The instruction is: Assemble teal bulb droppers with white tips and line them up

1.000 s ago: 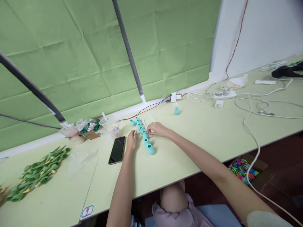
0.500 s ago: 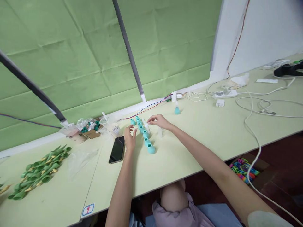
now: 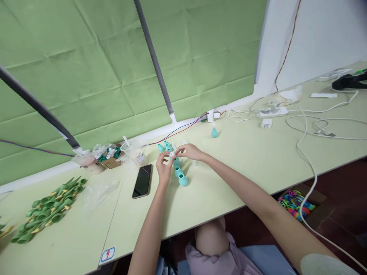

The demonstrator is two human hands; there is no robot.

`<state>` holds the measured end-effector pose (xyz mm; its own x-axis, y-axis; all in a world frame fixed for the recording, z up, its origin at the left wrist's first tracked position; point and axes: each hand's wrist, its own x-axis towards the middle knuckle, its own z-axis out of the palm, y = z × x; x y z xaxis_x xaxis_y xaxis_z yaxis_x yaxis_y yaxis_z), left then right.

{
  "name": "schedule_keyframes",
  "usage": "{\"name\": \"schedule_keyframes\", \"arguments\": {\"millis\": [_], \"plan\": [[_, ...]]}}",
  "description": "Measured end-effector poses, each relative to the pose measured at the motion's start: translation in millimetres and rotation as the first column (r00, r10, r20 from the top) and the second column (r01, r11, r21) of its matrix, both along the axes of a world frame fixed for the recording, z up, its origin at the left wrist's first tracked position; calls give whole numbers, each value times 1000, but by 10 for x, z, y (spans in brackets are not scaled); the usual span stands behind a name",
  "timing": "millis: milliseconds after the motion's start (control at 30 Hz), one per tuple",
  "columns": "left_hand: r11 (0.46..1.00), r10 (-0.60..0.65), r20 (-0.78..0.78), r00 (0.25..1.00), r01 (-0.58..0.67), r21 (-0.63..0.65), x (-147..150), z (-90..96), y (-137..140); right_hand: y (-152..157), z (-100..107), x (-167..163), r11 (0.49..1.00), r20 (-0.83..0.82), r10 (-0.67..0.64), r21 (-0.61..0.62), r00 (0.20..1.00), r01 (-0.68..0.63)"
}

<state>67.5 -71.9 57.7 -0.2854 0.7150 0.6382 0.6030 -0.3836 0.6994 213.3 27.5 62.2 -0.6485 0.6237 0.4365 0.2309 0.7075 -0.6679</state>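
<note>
A small white plastic piece (image 3: 172, 154) sits between my two hands over the row of turquoise bulbs. My left hand (image 3: 164, 168) pinches it between thumb and fingers. The fingertips of my right hand (image 3: 191, 151) are pressed together at its right side. Below them, an open-necked turquoise bulb (image 3: 183, 180) stands at the near end of the row, and my hands hide the middle bulbs. Several more white pieces lie beside and behind my right hand, one a white piece (image 3: 194, 162) under the wrist. Farther back stands a turquoise bulb with a white top (image 3: 214, 132).
A black phone (image 3: 142, 181) lies left of my left hand. Behind it are a plastic cup (image 3: 134, 152) and a small cardboard box (image 3: 113, 161). Green tube-like parts (image 3: 47, 210) lie far left. A power strip (image 3: 273, 112) and white cables are on the right.
My right hand has moved slightly left and nearer. My left hand has shifted right and closed, and both hands now meet at the white piece.
</note>
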Motion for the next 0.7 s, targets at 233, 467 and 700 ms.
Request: {"name": "schedule_keyframes", "arguments": {"millis": [233, 467, 700], "plan": [[998, 34, 91, 995, -29, -56, -130, -67, 67, 313, 50, -37, 849, 457, -395, 512, 797, 128], [998, 49, 104, 993, -45, -47, -251, -93, 101, 439, 5, -278, 844, 578, -386, 536, 719, 21], [996, 36, 80, 996, -29, -83, -238, -69, 70, 399, 109, -213, 838, 512, -356, 544, 782, 25]]}}
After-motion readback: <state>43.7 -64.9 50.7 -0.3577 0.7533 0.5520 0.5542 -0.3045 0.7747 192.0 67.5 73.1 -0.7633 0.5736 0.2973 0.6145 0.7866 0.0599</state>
